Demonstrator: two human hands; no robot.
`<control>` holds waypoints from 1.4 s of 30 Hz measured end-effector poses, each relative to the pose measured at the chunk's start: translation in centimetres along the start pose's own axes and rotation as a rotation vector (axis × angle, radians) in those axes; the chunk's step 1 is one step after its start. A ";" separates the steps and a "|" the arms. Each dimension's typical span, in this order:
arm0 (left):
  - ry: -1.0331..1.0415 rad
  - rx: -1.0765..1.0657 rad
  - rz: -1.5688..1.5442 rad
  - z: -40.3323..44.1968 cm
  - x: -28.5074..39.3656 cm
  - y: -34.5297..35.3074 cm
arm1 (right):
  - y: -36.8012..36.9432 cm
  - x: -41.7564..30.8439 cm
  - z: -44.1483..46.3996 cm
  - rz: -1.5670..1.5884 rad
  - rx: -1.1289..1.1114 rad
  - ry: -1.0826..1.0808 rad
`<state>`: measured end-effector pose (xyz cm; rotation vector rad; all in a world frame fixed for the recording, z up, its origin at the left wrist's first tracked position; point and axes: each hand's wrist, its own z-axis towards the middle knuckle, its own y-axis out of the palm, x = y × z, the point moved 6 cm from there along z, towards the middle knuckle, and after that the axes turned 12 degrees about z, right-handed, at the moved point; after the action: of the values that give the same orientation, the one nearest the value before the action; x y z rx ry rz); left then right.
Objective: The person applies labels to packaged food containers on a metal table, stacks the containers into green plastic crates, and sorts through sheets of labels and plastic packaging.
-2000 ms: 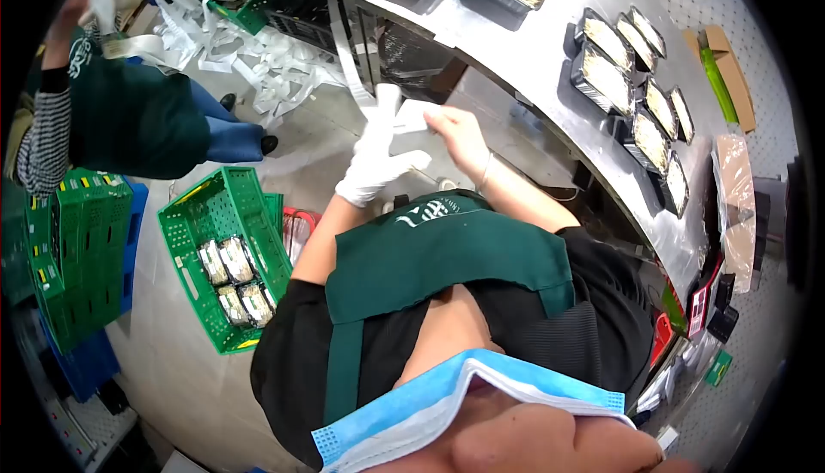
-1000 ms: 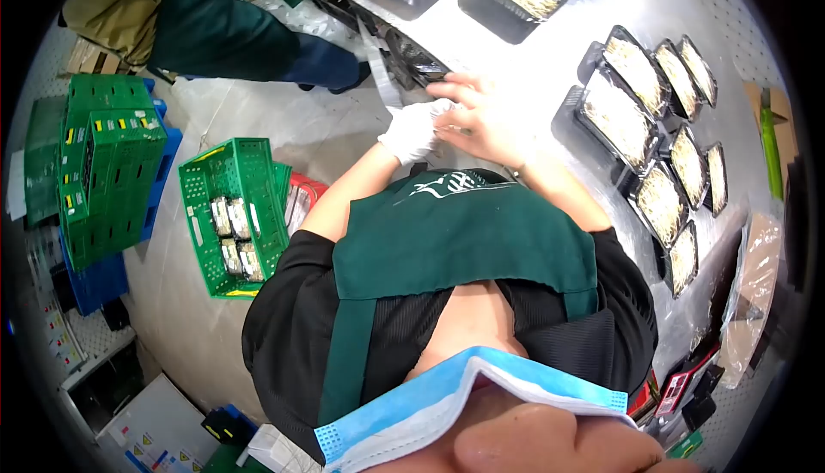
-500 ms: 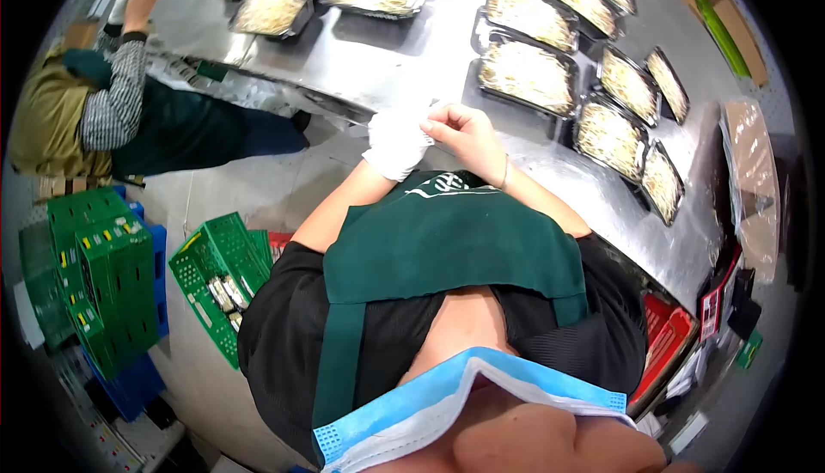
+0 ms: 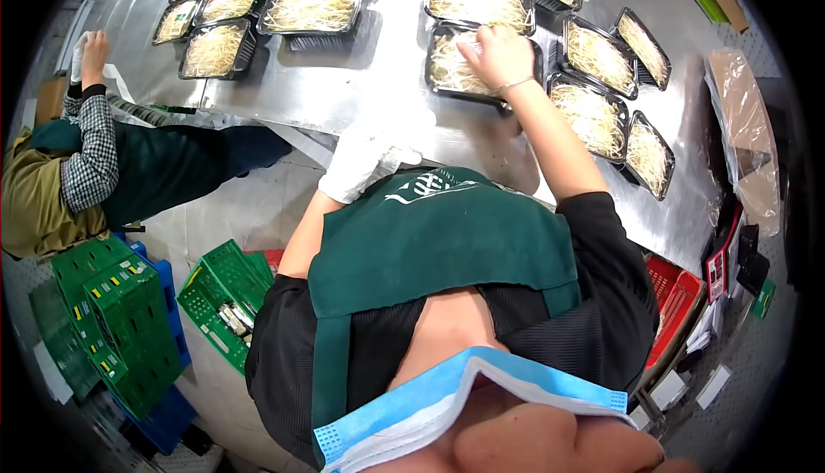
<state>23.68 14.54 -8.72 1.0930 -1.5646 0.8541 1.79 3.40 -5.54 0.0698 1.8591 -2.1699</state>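
Note:
My right hand (image 4: 503,59) is bare and rests on a black tray of bean sprouts (image 4: 449,71) near the table edge. Its thumb and fingers are apart on the top of the pack. My left hand (image 4: 359,157), in a white glove, is held low in front of the green apron (image 4: 438,241), by the table edge. Glare washes out its fingers, so whether it holds anything cannot be seen. Another tray of bean sprouts (image 4: 481,0) sits just behind the one I touch. More trays (image 4: 589,116) stand to the right, some tilted.
On the metal table (image 4: 391,52), several filled trays (image 4: 314,5) are grouped at the left. A co-worker (image 4: 94,155) stands at the far left. Green crates (image 4: 112,310) are stacked on the floor near an open green crate (image 4: 219,292). A red crate (image 4: 670,305) sits at lower right.
My right hand has moved away from my left glove, forward and right, onto a sprout tray. My left hand has dropped slightly towards me. The view has shifted, showing more trays at left.

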 end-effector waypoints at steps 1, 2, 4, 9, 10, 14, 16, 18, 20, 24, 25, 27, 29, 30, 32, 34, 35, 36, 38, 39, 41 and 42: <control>0.046 -0.003 0.166 0.4 -0.3 -0.8 | -1.0 0.8 -0.1 -0.082 0.012 0.087; 0.096 -0.007 0.331 0.7 -0.4 -1.4 | -1.9 1.9 -0.7 -0.065 -0.003 0.225; 0.176 0.049 0.298 0.8 1.2 -1.4 | -2.6 2.6 -1.6 -0.004 0.081 0.183; 0.185 0.100 0.126 2.1 4.6 -1.0 | -3.7 -9.2 -4.6 1.199 -0.141 -0.169; 0.252 0.173 0.261 2.4 5.1 -1.4 | -4.0 -10.1 -4.5 1.189 -0.042 -0.173; 0.156 0.124 -0.070 3.2 3.9 -2.0 | -3.5 -9.3 -2.2 1.212 0.065 -0.159; 0.092 0.055 -0.036 4.0 5.1 -1.7 | -2.3 -5.4 1.6 1.176 -0.024 0.077; 0.030 -0.029 -0.038 4.7 4.5 -1.6 | -1.5 0.7 7.0 0.927 -0.024 0.269; -0.069 -0.020 -0.129 5.4 3.9 -2.1 | -0.3 3.7 10.8 0.565 0.067 0.257; 0.202 0.089 0.405 7.6 4.4 -3.6 | 1.7 4.5 11.7 0.039 -0.029 0.170; 0.202 0.080 0.404 8.0 4.7 -3.4 | 0.5 5.1 11.2 -0.045 -0.029 0.231; 0.111 0.017 0.125 8.7 6.0 -2.8 | -0.4 7.9 10.3 -0.063 0.155 0.164; 0.099 0.045 -0.235 9.1 9.8 -0.3 | -1.1 5.1 8.4 0.668 -0.107 0.256; 0.294 0.128 0.119 9.4 11.1 -0.1 | -1.4 2.0 7.0 0.932 -0.227 0.128; 0.508 0.314 0.811 10.0 10.9 0.6 | -3.1 -2.9 4.4 1.123 -0.314 -0.079; 0.377 0.373 0.527 10.3 10.7 1.1 | -4.4 -4.2 3.3 1.052 -0.279 -0.149; 0.237 0.427 0.244 10.4 9.8 0.9 | -4.7 -4.0 3.1 1.091 -0.248 -0.109; 0.238 0.427 0.247 10.5 9.4 1.1 | -4.9 -3.5 3.1 1.130 -0.218 -0.071; 0.210 0.244 -0.147 11.1 7.6 1.9 | -6.4 -2.9 3.2 1.126 -0.004 -0.284; 0.214 0.248 -0.143 11.2 8.3 2.2 | -8.0 -2.6 2.8 1.103 0.212 -0.493; 0.189 0.079 0.211 11.5 10.1 3.9 | -6.6 0.6 5.4 0.956 0.091 -0.335; 0.387 -0.017 0.497 11.7 10.0 3.9 | -5.7 3.6 7.9 0.755 0.085 -0.149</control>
<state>15.28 2.85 -1.93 0.4806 -1.5209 1.2943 -1.88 -4.22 0.50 0.5199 1.3481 -1.6599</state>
